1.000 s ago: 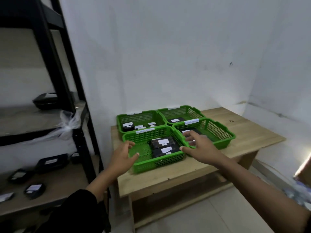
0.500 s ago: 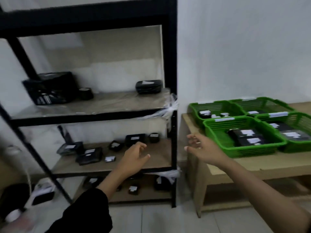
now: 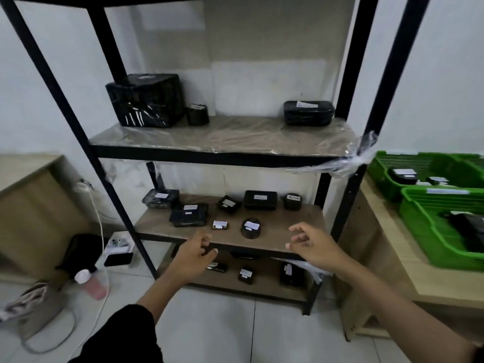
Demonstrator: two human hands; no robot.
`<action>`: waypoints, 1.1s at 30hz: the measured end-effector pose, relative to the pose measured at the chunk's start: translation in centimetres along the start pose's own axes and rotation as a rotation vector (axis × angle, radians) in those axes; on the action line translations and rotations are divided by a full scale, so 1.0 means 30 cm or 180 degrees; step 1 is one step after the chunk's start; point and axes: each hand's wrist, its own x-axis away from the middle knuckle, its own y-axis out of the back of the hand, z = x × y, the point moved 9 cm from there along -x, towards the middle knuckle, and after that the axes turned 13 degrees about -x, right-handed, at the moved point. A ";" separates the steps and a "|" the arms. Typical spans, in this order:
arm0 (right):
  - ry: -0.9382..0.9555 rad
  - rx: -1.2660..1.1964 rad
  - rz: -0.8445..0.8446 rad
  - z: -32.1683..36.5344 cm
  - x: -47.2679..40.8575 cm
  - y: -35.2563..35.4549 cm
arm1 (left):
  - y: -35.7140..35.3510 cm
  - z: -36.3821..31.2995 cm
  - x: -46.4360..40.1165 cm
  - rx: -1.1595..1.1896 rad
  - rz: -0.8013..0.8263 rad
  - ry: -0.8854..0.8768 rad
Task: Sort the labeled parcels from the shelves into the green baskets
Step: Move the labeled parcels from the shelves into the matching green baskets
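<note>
Nearest, both hands reach forward empty in front of the middle shelf [image 3: 288, 226]. Left hand [image 3: 193, 255], dark sleeve [image 3: 117, 336] on its arm, fingers loosely curled, holding nothing, at the shelf's front edge. Right hand [image 3: 311, 244], fingers spread and slightly bent, holding nothing, near the front right corner. Just beyond the hands on that shelf: round black parcel [image 3: 251, 228] with white label, small flat parcel [image 3: 219, 225] to its left; further back a flat rectangular parcel [image 3: 189, 214] and a black box parcel [image 3: 259, 200]. More labelled parcels on the bottom shelf [image 3: 262, 286], partly hidden behind the hands. Right, on a wooden table [image 3: 387, 258], green baskets [image 3: 424, 226] already containing black parcels. Farthest, on the plastic-covered upper shelf [image 3: 230, 137]: large black wrapped box [image 3: 145, 100] at left, labelled oblong parcel [image 3: 309, 113] at right.
</note>
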 end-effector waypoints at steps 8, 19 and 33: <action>-0.0536 -0.0188 0.0195 -0.175 -0.443 -0.127 | -0.128 0.088 -0.357 -0.0057 0.0415 0.0316; -0.0735 0.0305 0.0482 -0.506 -1.033 -0.418 | -0.329 0.214 -0.811 -0.0199 0.0471 0.0324; -0.0764 0.0703 -0.0042 -0.637 -1.219 -0.515 | -0.372 0.324 -0.901 -0.0153 0.0520 0.0377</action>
